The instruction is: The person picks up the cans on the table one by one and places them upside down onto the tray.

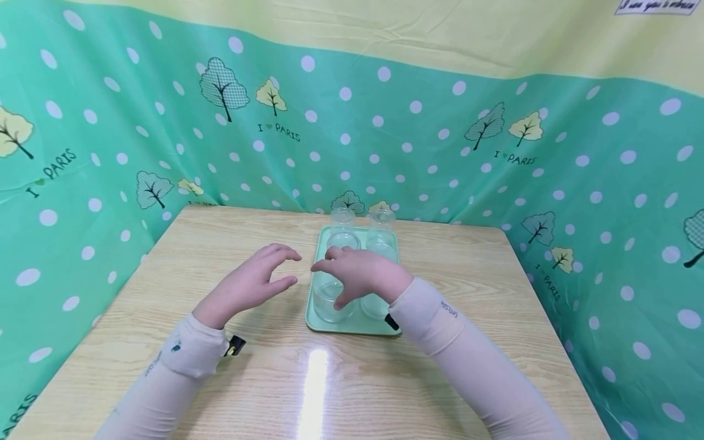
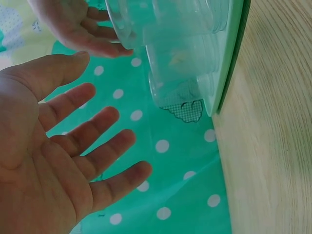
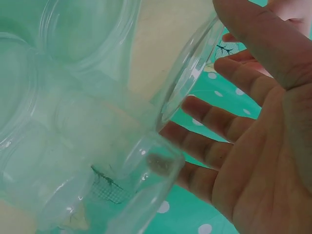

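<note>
Several clear cups, glass or plastic, stand upright on a pale green tray. Over the tray's left part hovers my right hand, fingers loosely bent, just above the front-left clear cup. In the right wrist view its fingertips lie beside a clear cup's rim, and one fingertip shows through another cup's wall; contact cannot be told. My left hand is held in the air left of the tray, its fingers spread and palm bare in the left wrist view. My right hand partly hides the middle cups.
The tray rests on a light wooden table. A green curtain with white dots and printed trees surrounds the table's back and sides. At the tray's far end stand two clear cups, left and right.
</note>
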Action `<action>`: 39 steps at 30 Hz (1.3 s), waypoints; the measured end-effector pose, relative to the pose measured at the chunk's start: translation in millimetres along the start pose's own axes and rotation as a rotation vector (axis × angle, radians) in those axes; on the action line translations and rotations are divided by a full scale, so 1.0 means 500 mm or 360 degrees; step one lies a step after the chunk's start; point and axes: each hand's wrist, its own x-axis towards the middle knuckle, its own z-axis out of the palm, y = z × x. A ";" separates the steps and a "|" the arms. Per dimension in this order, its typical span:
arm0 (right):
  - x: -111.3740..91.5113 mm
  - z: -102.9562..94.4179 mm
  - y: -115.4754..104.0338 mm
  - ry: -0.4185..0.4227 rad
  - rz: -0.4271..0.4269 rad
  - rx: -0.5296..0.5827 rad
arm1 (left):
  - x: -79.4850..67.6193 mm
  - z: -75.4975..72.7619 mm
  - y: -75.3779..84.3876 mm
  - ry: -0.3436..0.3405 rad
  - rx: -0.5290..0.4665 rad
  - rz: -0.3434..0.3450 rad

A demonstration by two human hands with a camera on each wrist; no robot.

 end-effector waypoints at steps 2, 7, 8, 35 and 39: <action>-0.001 0.001 0.003 0.0027 -0.0011 -0.0012 | 0.001 0.002 0.000 0.0002 0.0006 0.0001; -0.006 0.005 0.011 0.0087 -0.0056 -0.0050 | 0.001 0.006 0.000 0.0011 0.0019 -0.0012; -0.007 0.007 0.012 0.0103 -0.0069 -0.0059 | 0.001 0.007 0.000 0.0011 0.0016 -0.0017; -0.055 0.048 0.049 0.0417 -0.0159 -0.0219 | 0.004 0.036 0.015 -0.0026 0.0097 -0.0039; -0.059 0.059 0.057 0.0428 -0.0137 -0.0188 | 0.001 0.038 0.017 -0.0023 0.0141 -0.0047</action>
